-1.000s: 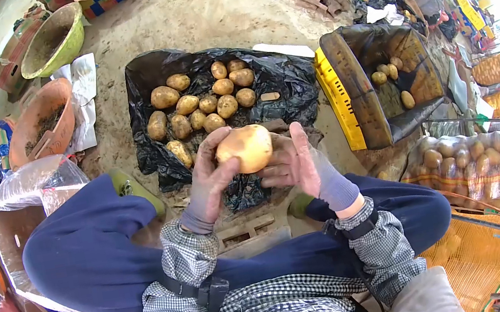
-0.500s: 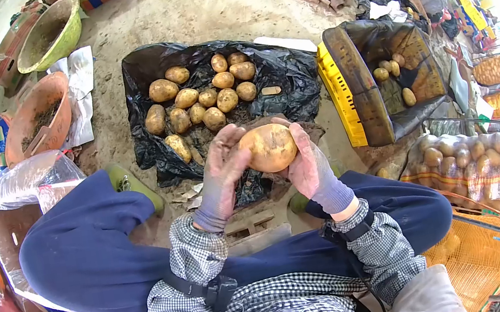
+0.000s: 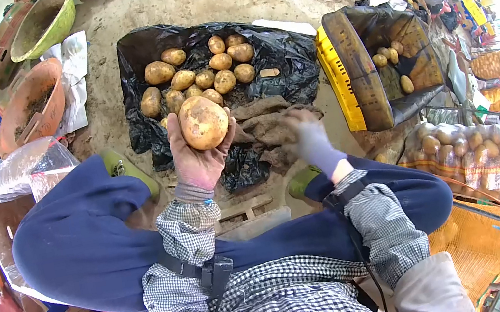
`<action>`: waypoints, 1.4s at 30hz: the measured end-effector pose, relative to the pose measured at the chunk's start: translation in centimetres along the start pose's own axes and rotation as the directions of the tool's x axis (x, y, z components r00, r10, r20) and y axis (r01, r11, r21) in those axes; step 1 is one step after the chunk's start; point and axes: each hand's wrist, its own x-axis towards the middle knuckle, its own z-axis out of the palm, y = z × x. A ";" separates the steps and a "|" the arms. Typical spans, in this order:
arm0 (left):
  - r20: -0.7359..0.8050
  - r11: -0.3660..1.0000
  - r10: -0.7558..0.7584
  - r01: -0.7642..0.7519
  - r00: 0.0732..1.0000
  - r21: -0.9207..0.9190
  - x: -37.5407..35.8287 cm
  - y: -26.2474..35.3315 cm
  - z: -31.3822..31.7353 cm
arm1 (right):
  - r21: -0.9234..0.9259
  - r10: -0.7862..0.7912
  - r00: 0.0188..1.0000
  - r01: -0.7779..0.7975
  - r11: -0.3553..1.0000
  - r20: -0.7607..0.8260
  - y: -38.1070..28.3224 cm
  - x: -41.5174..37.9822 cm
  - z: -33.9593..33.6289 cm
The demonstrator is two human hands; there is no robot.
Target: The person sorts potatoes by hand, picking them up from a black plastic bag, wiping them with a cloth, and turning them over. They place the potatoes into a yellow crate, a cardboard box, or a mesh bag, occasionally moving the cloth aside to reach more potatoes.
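Observation:
My left hand [image 3: 198, 158], in a thin, dirt-stained glove, is closed around a large potato [image 3: 205, 122] and holds it up over the near edge of the black plastic sheet [image 3: 290, 82]. Smeared by motion, my right hand [image 3: 308, 139] is at the right end of a crumpled brown cloth [image 3: 263, 125]; whether its fingers grip the cloth cannot be made out. Behind the held potato, several smaller potatoes [image 3: 224, 81] with soil on their skins lie on the sheet. The raised potato hides part of that group.
To the right stands a yellow crate [image 3: 337, 84] with a dark liner and several potatoes [image 3: 407, 85] inside. A clear bag of potatoes [image 3: 463, 152] sits nearer me. On the left are an orange basin [image 3: 49, 118], a green basin [image 3: 52, 40] and a plastic-wrapped carton [image 3: 13, 218].
Both hands held the potato before; now only my left hand has it, moved left. My right hand let go and shifted right to the cloth, which is now more exposed.

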 end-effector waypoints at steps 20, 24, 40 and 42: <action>-0.006 0.972 -0.134 0.133 0.991 0.191 -0.6 -2.8 0.2 | 0.878 0.011 0.967 0.226 0.421 -0.254 -11.2 -1.8 -9.8; 0.096 0.869 -0.157 0.091 0.983 0.487 -0.9 -3.9 0.1 | 0.416 -0.369 0.909 0.417 0.808 -0.195 -11.8 -2.2 -4.7; 0.061 0.521 0.202 -0.160 0.978 0.838 -1.2 -4.9 -1.2 | 0.505 -0.180 0.927 0.334 0.796 -0.331 -15.2 -2.6 -2.6; 0.159 0.272 0.226 -0.219 0.961 0.937 -1.3 -4.5 -1.2 | 0.541 -0.227 0.929 0.356 0.762 -0.291 -14.4 -2.2 -1.7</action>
